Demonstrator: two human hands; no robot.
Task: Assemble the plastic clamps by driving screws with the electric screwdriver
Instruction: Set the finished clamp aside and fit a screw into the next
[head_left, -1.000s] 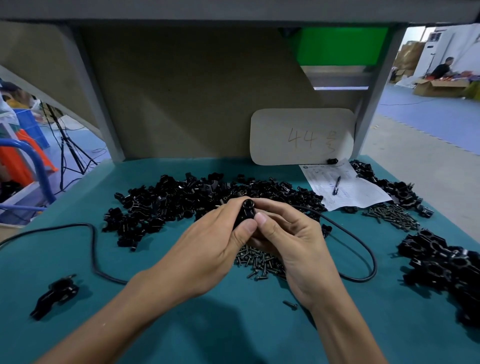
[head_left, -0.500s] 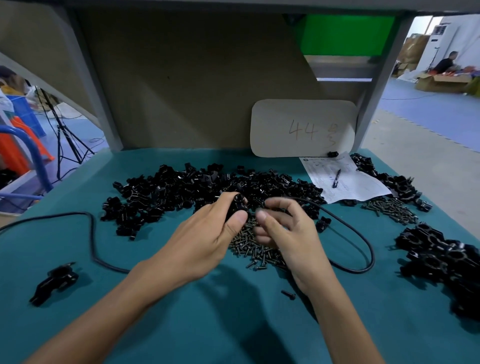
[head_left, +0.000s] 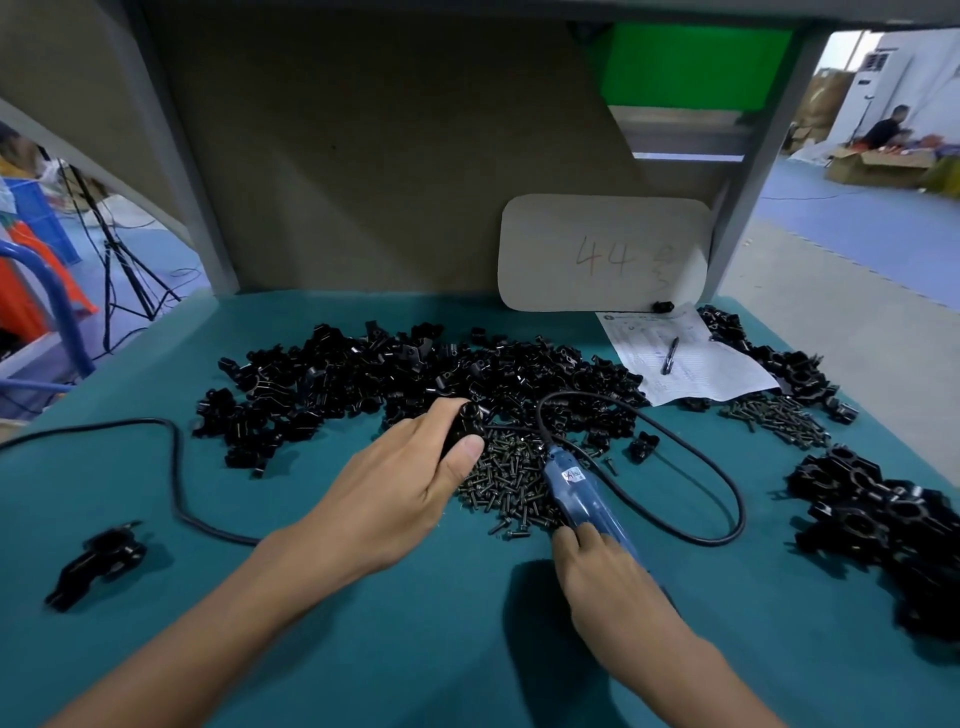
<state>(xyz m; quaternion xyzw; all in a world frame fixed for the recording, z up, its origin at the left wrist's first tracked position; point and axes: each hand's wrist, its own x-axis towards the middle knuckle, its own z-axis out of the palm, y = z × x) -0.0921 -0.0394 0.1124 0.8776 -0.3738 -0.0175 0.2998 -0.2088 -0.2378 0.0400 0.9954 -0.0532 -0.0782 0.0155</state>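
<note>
Here, in the head view, the left hand holds a black plastic clamp at the near edge of the heap of loose clamp parts, its fingers curled round the piece with the thumb pressed on the near side. The right hand is on the blue electric screwdriver, which lies slanted across the pile of screws on the teal tabletop. That hand's fingers curl over the near end of the barrel; the bit end is hidden among the parts. The clamp looks light, stiff and smooth, so it is likely to twist under the driver unless pinched firmly by its flat sides, clear of the screw hole. The screwdriver seems heavier, and its black cord loops to the right and may drag; mid-barrel looks the steadier hold
</note>
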